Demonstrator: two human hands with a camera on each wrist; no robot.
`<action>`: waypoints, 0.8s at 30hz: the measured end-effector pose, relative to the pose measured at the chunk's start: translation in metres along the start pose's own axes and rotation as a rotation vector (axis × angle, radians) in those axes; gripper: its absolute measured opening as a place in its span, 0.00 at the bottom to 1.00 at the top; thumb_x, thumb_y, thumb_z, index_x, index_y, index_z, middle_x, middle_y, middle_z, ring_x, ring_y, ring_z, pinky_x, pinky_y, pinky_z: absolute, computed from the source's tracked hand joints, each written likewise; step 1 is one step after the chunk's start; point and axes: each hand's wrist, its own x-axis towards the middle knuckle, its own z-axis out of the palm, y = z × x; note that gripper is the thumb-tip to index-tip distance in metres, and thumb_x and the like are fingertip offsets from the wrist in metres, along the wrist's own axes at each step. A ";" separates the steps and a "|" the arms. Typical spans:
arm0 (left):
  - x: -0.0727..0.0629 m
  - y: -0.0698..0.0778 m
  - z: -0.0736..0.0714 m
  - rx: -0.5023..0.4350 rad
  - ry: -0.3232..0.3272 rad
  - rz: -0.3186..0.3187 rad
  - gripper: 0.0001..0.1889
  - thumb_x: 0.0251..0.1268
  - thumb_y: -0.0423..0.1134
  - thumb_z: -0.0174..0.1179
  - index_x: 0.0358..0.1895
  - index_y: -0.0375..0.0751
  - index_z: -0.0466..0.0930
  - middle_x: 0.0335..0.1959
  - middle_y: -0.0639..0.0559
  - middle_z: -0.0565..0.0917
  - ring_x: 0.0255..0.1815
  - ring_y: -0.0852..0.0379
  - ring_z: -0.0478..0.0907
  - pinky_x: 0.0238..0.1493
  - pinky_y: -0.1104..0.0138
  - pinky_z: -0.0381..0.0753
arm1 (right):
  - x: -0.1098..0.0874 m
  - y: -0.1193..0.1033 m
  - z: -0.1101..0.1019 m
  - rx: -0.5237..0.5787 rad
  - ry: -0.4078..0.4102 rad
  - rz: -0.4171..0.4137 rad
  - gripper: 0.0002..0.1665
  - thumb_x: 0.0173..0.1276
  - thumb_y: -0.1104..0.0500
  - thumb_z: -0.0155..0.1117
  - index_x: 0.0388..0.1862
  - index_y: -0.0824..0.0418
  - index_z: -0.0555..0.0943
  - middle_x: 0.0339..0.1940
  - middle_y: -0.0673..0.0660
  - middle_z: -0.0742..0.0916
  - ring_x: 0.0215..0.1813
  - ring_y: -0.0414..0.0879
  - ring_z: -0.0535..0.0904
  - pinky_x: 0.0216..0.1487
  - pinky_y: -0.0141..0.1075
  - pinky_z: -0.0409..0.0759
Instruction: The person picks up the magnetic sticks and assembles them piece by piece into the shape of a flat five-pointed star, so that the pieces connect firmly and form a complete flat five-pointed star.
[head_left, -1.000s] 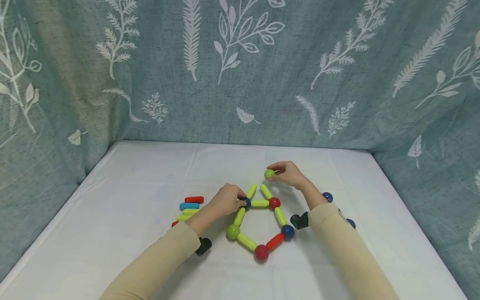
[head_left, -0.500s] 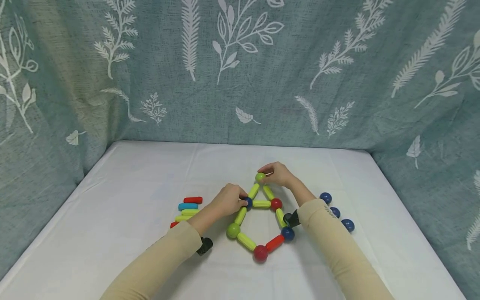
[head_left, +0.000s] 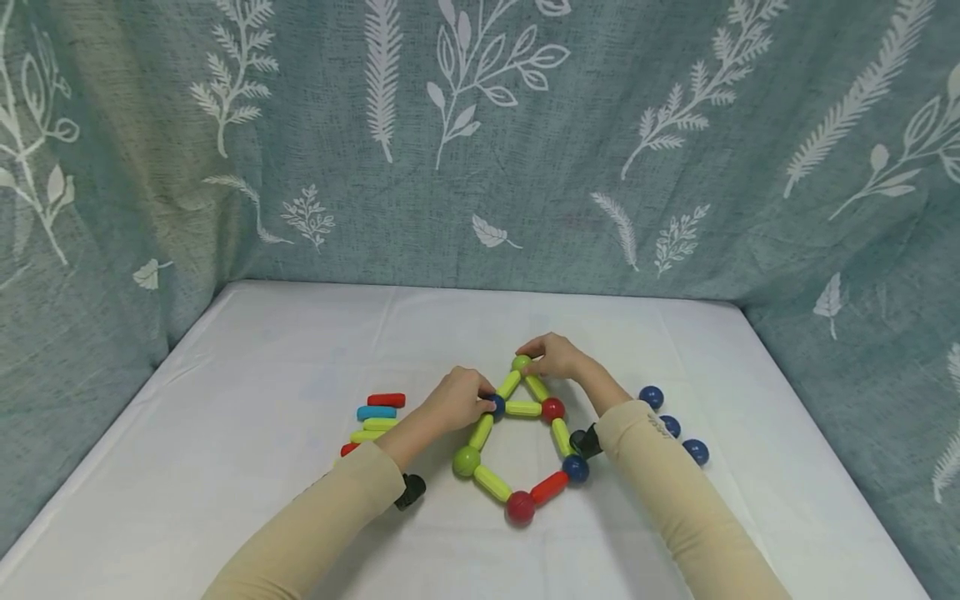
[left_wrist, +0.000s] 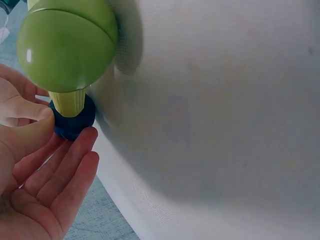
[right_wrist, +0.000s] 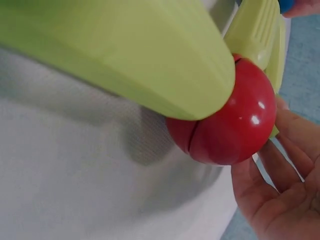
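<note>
A ring of coloured rods and balls lies on the table, with a triangle of yellow-green rods at its far side. My left hand (head_left: 457, 398) pinches the blue ball (left_wrist: 74, 120) at the triangle's left corner between thumb and fingers. At the far tip my right hand (head_left: 557, 357) grips a green ball (head_left: 521, 363), which meets the ends of two yellow-green rods. A red ball (right_wrist: 235, 120) forms the triangle's right corner. Nearer are a green ball (head_left: 467, 462), a red ball (head_left: 521, 508), a blue ball (head_left: 576, 468) and a red rod (head_left: 550, 487).
Left of the left forearm lie a red rod (head_left: 386, 400), a blue rod (head_left: 377, 412) and several others, partly covered by the arm. Three loose blue balls (head_left: 696, 452) sit beyond the right sleeve. A patterned curtain (head_left: 480, 150) hangs behind the white table (head_left: 300, 333).
My right hand has brought the green ball leftward and then down toward me, onto the tips of the two rods. The left hand stays on the blue ball.
</note>
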 end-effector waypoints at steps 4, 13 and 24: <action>0.000 0.002 0.000 -0.001 0.000 -0.010 0.11 0.58 0.36 0.62 0.43 0.34 0.83 0.40 0.47 0.84 0.44 0.54 0.79 0.45 0.64 0.77 | -0.003 0.001 -0.001 0.000 -0.001 0.006 0.23 0.64 0.61 0.59 0.58 0.65 0.74 0.57 0.63 0.77 0.54 0.52 0.75 0.46 0.37 0.77; 0.001 0.002 0.001 -0.004 -0.008 -0.032 0.11 0.58 0.36 0.62 0.43 0.34 0.83 0.40 0.47 0.84 0.45 0.53 0.78 0.46 0.64 0.77 | -0.015 0.012 -0.009 0.032 0.067 -0.038 0.23 0.65 0.57 0.58 0.58 0.65 0.74 0.54 0.63 0.79 0.54 0.55 0.74 0.47 0.41 0.77; -0.001 0.003 0.000 -0.001 0.004 -0.027 0.11 0.58 0.35 0.62 0.42 0.34 0.82 0.38 0.46 0.83 0.41 0.54 0.79 0.43 0.65 0.77 | -0.054 0.026 -0.011 0.101 0.110 -0.156 0.22 0.65 0.59 0.59 0.56 0.66 0.75 0.53 0.62 0.80 0.52 0.54 0.76 0.51 0.43 0.75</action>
